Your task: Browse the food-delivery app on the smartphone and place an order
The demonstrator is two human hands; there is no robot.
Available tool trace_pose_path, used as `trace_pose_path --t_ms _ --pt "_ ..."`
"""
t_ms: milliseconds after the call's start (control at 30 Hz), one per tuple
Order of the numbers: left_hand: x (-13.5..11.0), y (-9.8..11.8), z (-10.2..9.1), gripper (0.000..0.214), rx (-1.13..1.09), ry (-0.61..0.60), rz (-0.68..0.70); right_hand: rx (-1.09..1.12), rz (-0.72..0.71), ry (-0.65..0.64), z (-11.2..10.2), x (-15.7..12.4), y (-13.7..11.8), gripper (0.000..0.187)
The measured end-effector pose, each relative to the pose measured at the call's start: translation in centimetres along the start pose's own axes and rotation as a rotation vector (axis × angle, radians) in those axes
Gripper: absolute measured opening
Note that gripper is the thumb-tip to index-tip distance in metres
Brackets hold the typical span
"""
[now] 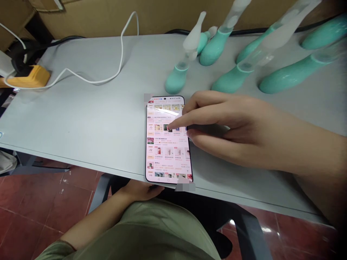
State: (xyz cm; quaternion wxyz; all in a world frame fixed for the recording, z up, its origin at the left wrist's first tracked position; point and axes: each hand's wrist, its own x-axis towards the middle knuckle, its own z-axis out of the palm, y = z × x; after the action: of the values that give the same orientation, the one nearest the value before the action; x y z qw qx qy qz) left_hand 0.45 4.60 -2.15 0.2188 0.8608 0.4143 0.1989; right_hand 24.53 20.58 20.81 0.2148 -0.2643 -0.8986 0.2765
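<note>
A smartphone (168, 144) lies face up on the grey table at its front edge, its lit screen showing a scrolling list of small product pictures. My right hand (230, 126) reaches in from the right with fingers apart and holds nothing. Its index fingertip is at the middle of the screen, and the thumb is by the phone's right edge. Low in front of the table, my left hand (139, 189) rests near my lap. Most of its fingers are hidden by the table edge, so their pose cannot be made out.
Several teal bulb-shaped items with clear necks and whitish tips, such as this bulb (176, 79), stand or lean behind the phone and to the right. A white cable (92, 81) curves across the left side from a yellow power block (38, 76). Cardboard (94, 18) backs the table (81, 119).
</note>
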Motion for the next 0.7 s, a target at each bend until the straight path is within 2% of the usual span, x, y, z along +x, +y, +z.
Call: trace_pose_path --t_ms 333,500,700 --pt "-0.38 -0.21 0.32 0.044 -0.001 0.022 0.007 -0.054 0.017 0.021 0.01 -0.22 0.1 0.032" --pt "-0.2 -0.15 0.04 0.043 0.005 0.012 0.003 -0.078 0.005 -0.009 0.38 -0.12 0.39 0.033" --pt "-0.18 -0.04 0.16 0.039 -0.004 0.012 -0.018 -0.086 0.062 0.019 0.07 0.23 -0.08 0.028"
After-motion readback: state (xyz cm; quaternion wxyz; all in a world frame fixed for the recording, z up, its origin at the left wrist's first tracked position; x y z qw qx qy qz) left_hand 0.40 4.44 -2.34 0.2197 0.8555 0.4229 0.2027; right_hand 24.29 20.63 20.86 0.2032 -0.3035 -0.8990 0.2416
